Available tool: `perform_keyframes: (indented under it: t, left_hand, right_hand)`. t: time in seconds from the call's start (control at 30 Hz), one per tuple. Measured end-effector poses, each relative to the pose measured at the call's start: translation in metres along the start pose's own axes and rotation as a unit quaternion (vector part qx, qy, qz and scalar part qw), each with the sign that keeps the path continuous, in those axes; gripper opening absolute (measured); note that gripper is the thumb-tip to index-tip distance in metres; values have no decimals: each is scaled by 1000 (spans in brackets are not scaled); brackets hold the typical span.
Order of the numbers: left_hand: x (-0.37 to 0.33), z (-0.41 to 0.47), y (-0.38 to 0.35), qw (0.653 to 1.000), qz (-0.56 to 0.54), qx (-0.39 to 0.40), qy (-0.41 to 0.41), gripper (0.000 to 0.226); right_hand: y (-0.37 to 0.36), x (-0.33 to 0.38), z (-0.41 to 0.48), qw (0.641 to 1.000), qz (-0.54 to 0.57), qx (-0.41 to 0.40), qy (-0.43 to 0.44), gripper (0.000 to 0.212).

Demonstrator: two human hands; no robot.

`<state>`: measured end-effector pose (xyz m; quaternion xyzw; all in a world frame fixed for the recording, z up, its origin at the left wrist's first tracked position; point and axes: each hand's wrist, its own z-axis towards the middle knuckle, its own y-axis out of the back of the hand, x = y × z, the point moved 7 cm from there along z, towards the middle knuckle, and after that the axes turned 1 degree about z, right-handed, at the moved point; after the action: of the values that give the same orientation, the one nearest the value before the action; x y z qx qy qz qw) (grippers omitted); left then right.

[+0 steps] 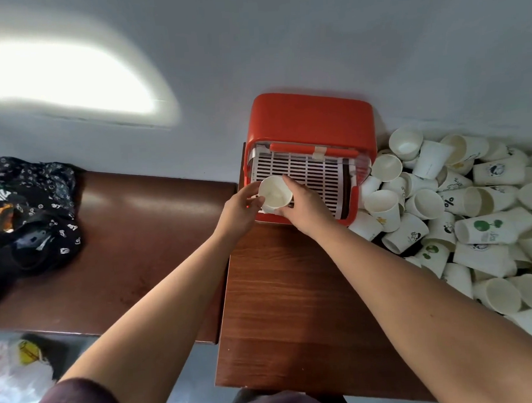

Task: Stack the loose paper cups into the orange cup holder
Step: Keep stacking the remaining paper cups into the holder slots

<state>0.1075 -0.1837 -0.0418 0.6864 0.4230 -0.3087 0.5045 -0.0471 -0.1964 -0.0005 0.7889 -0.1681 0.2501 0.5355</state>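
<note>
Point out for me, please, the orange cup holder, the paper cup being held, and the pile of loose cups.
orange cup holder [311, 117]: head view, its flat orange top.
held paper cup [273, 195]: head view, its white inside.
pile of loose cups [503, 226]: head view, the green-printed cup's side.

Left hand [240, 210] and right hand [306, 207] hold one paper cup [275, 196] over the orange cup holder [311, 117]; loose cups [472, 210] heaped beside it on the counter [287, 291].

the wooden table [287, 291] bears the orange cup holder [311, 117] and a heap of paper cups [485, 228].
</note>
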Motion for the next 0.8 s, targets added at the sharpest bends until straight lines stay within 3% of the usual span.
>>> perform_keyframes:
  t: [0.23, 0.4, 0.57, 0.8]
  left_hand:
    - [-1, -12, 4, 999, 3, -30, 30, 47]
    - [1, -42, 12, 995, 16, -80, 50, 40]
    - [-5, -78, -35, 995, 94, -4, 15, 14]
    - [-81, -104, -169, 970, 192, 131, -72, 25]
  right_hand:
    - [2, -12, -21, 997, 48, -19, -49, 77]
    - [28, -53, -83, 993, 21, -96, -60, 55]
    - [55, -133, -160, 982, -29, -143, -121, 51]
    - [99, -228, -242, 964, -23, -190, -187, 47]
